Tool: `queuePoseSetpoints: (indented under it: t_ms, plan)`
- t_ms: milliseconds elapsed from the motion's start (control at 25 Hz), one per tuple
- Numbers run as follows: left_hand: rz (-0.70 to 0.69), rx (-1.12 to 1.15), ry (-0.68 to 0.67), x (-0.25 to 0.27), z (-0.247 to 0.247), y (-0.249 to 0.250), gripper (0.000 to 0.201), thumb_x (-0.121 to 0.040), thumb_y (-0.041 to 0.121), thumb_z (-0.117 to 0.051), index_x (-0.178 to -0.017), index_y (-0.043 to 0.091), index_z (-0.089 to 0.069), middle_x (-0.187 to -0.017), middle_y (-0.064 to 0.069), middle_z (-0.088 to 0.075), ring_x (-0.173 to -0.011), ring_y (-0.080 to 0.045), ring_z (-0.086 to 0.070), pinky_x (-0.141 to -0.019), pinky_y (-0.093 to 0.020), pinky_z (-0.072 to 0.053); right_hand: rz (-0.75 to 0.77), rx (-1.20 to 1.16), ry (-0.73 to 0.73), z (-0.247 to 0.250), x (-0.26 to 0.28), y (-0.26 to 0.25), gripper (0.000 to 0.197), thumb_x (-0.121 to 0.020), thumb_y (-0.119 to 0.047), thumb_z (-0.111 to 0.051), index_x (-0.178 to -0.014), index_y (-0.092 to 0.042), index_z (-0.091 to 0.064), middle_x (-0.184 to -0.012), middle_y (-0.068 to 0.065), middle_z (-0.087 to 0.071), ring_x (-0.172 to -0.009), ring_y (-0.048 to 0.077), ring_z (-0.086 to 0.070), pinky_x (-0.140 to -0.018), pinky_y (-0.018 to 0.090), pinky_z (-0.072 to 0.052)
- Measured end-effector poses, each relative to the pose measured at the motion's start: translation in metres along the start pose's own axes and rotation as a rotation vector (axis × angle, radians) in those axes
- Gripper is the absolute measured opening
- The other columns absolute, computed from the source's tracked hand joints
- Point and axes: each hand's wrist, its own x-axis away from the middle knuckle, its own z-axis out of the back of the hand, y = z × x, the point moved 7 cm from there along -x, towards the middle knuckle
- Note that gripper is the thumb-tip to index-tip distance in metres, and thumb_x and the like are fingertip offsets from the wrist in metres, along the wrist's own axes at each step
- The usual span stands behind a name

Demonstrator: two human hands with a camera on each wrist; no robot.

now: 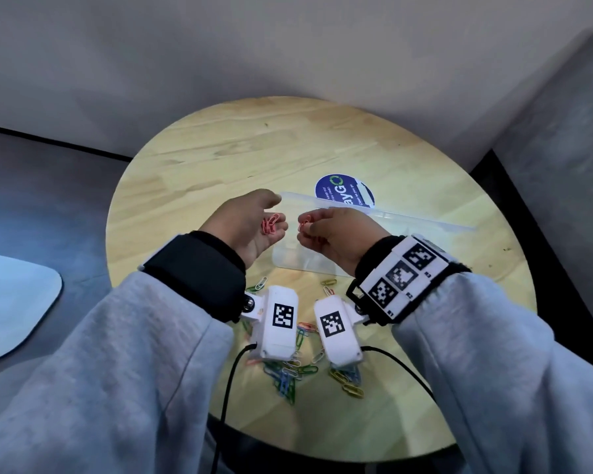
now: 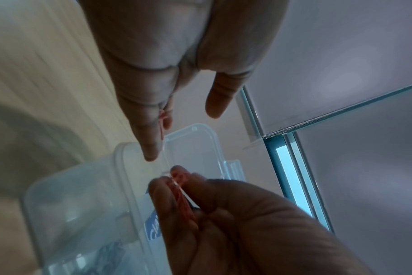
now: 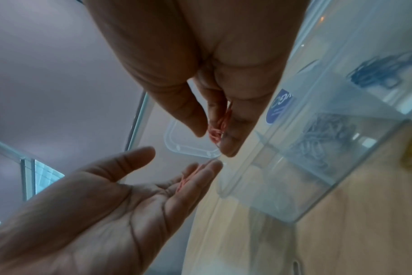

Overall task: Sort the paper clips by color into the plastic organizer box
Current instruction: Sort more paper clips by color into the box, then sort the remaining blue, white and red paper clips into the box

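The left hand [image 1: 247, 222] is lying palm-up with fingers relaxed, cradling red paper clips [image 1: 270, 223]. At its 3 o'clock the right hand [image 1: 336, 234] is pinching more red clips [image 1: 304, 223] above the open clear organizer box [image 1: 308, 260]. Mixed clips [image 1: 290, 372] are lying at the table's [image 1: 220, 159] 6 o'clock.

Red clips [image 1: 270, 223] in palm; clear organizer box [image 1: 326, 254] open.
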Motion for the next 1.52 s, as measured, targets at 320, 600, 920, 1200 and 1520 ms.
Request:
queuePoseSetpoints:
  t_ms: [320, 600, 920, 1200, 1520]
  plan:
    - [0.063, 0.035, -0.135, -0.002, -0.012, -0.005, 0.066, -0.095, 0.041, -0.039, -0.148, 0.007, -0.02, -0.145, -0.026, -0.032, -0.123, -0.029, -0.046, -0.094, -0.03, -0.04, 0.014, -0.128, 0.03, 0.0, 0.001, 0.009, 0.036, -0.087, 0.017, -0.034, -0.114, -0.003, -0.048, -0.092, 0.007, -0.047, -0.084, 0.013, -0.051, -0.071, 0.02, -0.041]
    - [-0.085, -0.395, -0.019, 0.02, 0.012, 0.013, 0.013, -0.093, 0.028, -0.05, -0.096, 0.016, -0.054, -0.09, -0.007, -0.058, -0.072, -0.018, -0.057, -0.065, -0.025, -0.046, 0.144, 0.311, 0.03, 0.011, 0.018, 0.002, 0.023, -0.086, 0.001, -0.054, -0.086, -0.021, -0.06, -0.086, -0.006, -0.057, -0.087, 0.016, -0.052, -0.092, 0.034, -0.047]
    - [-0.072, -1.353, 0.047, 0.024, 0.039, -0.004, 0.021, -0.084, 0.013, -0.055, -0.099, 0.006, -0.068, -0.077, -0.006, -0.061, -0.076, -0.022, -0.054, -0.062, -0.024, -0.039, 0.169, 0.848, -0.029, 0.02, 0.047, 0.015, 0.016, -0.086, -0.014, -0.059, -0.073, -0.023, -0.057, -0.065, -0.008, -0.053, -0.064, 0.011, -0.052, -0.058, 0.02, -0.041]
    - [-0.025, -1.6, -0.032, 0.017, 0.033, -0.028, 0.01, -0.079, 0.012, -0.06, -0.085, 0.019, -0.061, -0.071, 0.005, -0.054, -0.079, -0.02, -0.054, -0.052, -0.02, -0.033, 0.054, 1.294, -0.307, -0.004, 0.052, 0.06, 0.02, -0.077, -0.008, -0.056, -0.084, -0.025, -0.062, -0.07, -0.004, -0.062, -0.067, 0.017, -0.058, -0.063, 0.031, -0.051]
    - [0.085, -1.777, -0.253, 0.018, 0.032, -0.057, 0.016, -0.077, 0.008, -0.056, -0.074, 0.023, -0.061, -0.051, 0.01, -0.052, -0.05, -0.006, -0.044, -0.048, -0.016, -0.032, 0.198, 1.57, -0.362, -0.018, 0.04, 0.073, 0.013, -0.078, -0.012, -0.053, -0.073, -0.023, -0.053, -0.08, -0.004, -0.055, -0.082, 0.023, -0.057, -0.067, 0.031, -0.046]
